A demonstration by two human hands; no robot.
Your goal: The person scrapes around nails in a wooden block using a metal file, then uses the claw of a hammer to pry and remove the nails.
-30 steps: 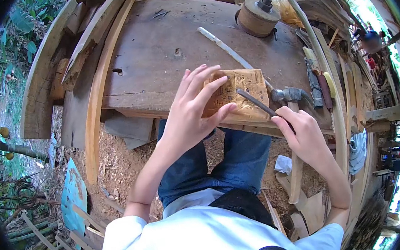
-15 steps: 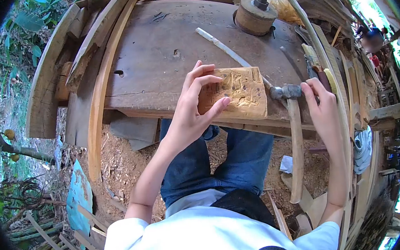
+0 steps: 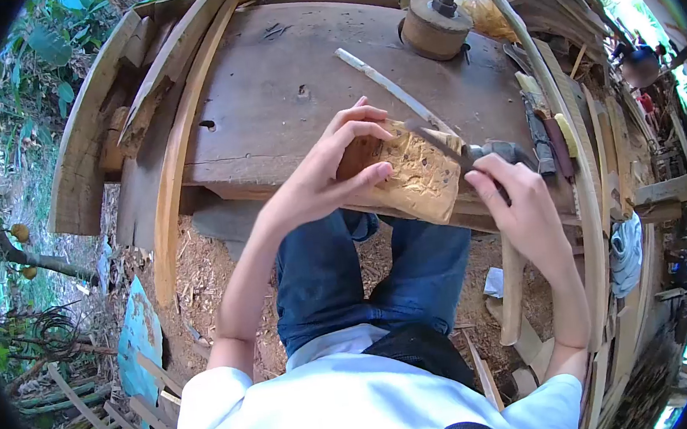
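My left hand (image 3: 346,156) grips a carved wooden block (image 3: 418,174) by its left side, thumb on the near face and fingers over the far edge. The block is yellowish, with dark pits and gouges on top, and sits tilted at the workbench's front edge. My right hand (image 3: 516,202) is closed on a slim dark metal chisel (image 3: 444,145); its blade slants up and left across the block's far right corner. Whether the blade touches the wood I cannot tell. Beside that hand a hammer (image 3: 513,289) rests with its head on the bench, partly hidden, and its handle overhanging the edge.
On the workbench (image 3: 264,81) lies a pale rod (image 3: 384,82). A round wooden piece with a dark knob (image 3: 435,28) stands at the back. More hand tools (image 3: 546,129) line the right side, and long boards (image 3: 186,122) flank the left. Shavings cover the ground (image 3: 204,269).
My right hand has picked up the chisel from the bench near the hammer and brought it left over the block. The block has turned slightly in my left hand.
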